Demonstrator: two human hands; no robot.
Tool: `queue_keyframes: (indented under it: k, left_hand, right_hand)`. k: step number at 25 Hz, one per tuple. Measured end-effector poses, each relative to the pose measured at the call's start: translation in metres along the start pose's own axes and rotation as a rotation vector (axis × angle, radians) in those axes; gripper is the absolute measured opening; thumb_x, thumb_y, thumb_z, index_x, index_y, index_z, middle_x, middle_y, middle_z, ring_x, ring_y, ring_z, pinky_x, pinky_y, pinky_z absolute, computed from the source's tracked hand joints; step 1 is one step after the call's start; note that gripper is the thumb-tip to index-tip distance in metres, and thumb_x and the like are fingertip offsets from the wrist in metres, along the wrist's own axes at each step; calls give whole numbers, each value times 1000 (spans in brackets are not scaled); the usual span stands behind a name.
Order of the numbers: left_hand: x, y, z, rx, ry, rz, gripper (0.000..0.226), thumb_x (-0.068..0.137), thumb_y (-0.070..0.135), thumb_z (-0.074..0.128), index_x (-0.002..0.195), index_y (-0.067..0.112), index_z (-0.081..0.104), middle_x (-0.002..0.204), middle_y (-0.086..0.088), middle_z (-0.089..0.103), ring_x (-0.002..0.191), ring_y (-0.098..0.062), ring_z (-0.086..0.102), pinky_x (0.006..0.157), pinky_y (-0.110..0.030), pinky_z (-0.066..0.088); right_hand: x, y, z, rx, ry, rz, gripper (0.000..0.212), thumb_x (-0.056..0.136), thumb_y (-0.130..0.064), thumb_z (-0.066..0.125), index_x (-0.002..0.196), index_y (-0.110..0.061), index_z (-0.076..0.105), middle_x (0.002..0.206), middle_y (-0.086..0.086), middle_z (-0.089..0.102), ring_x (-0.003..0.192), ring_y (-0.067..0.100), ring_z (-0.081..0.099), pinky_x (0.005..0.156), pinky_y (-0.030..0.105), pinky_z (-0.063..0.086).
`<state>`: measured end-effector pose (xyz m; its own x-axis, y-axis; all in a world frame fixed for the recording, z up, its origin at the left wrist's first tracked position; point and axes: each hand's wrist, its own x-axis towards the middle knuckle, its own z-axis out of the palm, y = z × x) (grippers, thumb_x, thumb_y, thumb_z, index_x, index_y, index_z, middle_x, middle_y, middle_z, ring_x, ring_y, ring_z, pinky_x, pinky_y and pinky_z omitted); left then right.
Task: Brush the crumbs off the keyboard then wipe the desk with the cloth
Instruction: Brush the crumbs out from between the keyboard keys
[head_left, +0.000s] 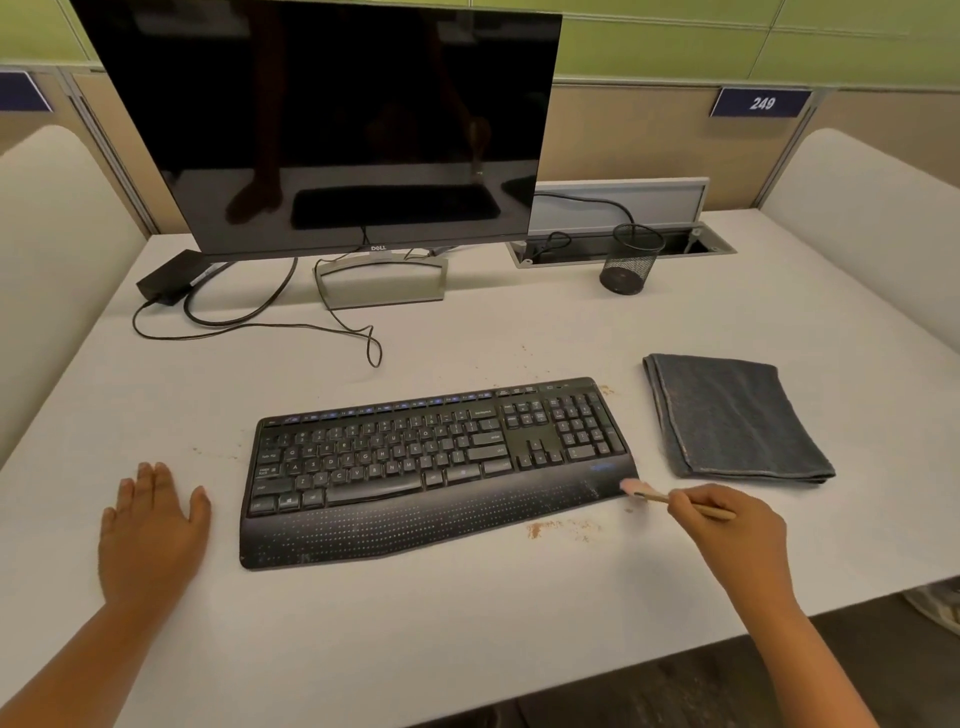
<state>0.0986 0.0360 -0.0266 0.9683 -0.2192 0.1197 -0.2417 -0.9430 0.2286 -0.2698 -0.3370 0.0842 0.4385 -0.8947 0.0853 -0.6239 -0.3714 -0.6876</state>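
Brushing nearly complete: right hand pinches the brush at the keyboard corner; left hand lies spread flat. Crumbs litter the desk; folded cloth untouched.

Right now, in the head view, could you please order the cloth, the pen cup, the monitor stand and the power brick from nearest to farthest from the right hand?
From the right hand, which holds the brush:
1. Cloth, just beyond the hand, to the right.
2. Pen cup, at the back, right of centre.
3. Monitor stand, at the back centre.
4. Power brick, at the back left.
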Motion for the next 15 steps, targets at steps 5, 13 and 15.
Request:
queue_keyframes:
  k: [5, 13, 15]
  left_hand:
    - [0, 0, -1, -5, 3, 4, 58, 97, 34, 35, 141, -2, 25, 148, -22, 26, 137, -38, 22, 110, -51, 18]
    - [-1, 1, -3, 0, -8, 8, 58, 97, 33, 35, 142, -2, 24, 149, -21, 25, 137, -38, 22, 111, -51, 17]
    - [-1, 1, -3, -1, -7, 8, 59, 97, 34, 34, 142, -2, 24, 148, -22, 26, 136, -38, 22, 110, -52, 18]
  right_hand:
    - [9, -13, -6, 52, -9, -41, 9, 84, -17, 68, 76, -19, 70, 64, -3, 64, 60, 13, 55, 54, 21, 39]
    - [-12, -28, 14, -89, -119, -110, 21, 82, -24, 67, 66, -11, 66, 60, -5, 60, 57, 10, 54, 52, 19, 38]
    - [-12, -32, 12, -87, -108, -105, 22, 84, -23, 66, 64, -13, 64, 59, -7, 59, 56, 9, 53, 52, 17, 35]
